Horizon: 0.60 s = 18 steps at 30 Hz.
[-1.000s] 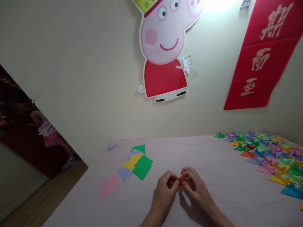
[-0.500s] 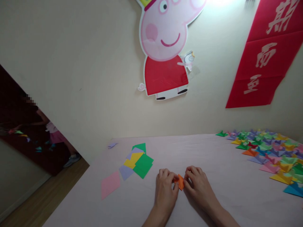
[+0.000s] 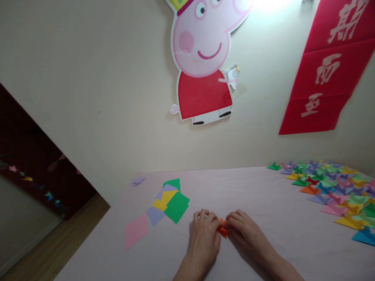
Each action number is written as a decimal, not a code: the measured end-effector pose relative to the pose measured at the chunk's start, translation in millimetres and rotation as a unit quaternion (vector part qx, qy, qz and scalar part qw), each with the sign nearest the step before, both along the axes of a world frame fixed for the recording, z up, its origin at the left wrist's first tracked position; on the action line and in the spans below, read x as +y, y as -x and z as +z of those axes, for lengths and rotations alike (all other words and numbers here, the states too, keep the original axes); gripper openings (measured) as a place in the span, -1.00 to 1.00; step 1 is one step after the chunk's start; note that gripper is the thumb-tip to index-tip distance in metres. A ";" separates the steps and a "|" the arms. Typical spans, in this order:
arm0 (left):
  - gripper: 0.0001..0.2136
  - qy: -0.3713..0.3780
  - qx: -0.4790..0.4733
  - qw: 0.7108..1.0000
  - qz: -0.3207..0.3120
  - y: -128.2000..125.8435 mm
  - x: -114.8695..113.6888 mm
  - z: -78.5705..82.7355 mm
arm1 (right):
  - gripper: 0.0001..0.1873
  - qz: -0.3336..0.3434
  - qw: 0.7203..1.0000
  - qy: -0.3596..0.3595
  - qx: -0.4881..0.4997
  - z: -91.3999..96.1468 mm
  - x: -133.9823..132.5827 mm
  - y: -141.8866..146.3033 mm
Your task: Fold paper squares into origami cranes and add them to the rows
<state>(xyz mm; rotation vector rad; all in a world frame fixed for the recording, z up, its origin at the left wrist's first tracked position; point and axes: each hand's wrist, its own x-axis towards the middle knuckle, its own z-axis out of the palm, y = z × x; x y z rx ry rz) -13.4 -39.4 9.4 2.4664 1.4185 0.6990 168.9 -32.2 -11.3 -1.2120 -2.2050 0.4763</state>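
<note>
A small folded orange paper piece point(image 3: 222, 228) lies low over the pink table point(image 3: 263, 199), pinched between both my hands. My left hand point(image 3: 204, 234) is curled, its fingertips closed on the paper's left side. My right hand point(image 3: 244, 233) grips the right side with thumb and fingers pressed together. Most of the paper is hidden by my fingers.
Flat coloured paper squares point(image 3: 168, 201) and a pink sheet point(image 3: 135, 230) lie left of my hands. Several folded paper figures point(image 3: 336, 189) cover the table's right end. A small purple piece point(image 3: 138, 181) sits near the far left corner. The wall carries a cartoon pig cut-out point(image 3: 203, 62) and a red banner point(image 3: 325, 66).
My hands have lowered toward the table and drawn closer around the orange paper. The person seen in the dark opening at left has moved out of sight.
</note>
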 end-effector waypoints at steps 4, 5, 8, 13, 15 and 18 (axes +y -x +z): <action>-0.79 -0.002 -0.008 1.000 -0.001 -0.9 0.3 0.8 | -0.82 -0.025 0.999 0.007 0.026 -2.5 -0.9 -1.4; -0.81 -0.005 -0.006 1.000 -0.002 -1.2 0.9 -0.1 | -0.82 -0.027 0.999 0.010 0.031 -2.0 -1.3 -1.5; -0.83 -0.021 0.006 1.000 -0.008 -2.3 3.4 -3.2 | -0.82 -0.038 0.998 0.015 0.042 0.5 -2.1 -1.4; -0.83 -0.051 0.060 0.997 -0.004 -9.4 7.3 -6.1 | -0.80 -0.074 0.995 0.007 0.059 0.2 -0.3 -2.3; -0.82 -0.058 0.072 0.996 -0.006 -13.4 9.0 -8.4 | -0.77 -0.079 0.995 0.004 0.066 -2.3 1.4 -3.1; -0.81 -0.061 0.064 0.996 -0.011 -17.7 11.9 -12.3 | -0.76 -0.076 0.994 0.003 0.078 -6.3 4.1 -4.5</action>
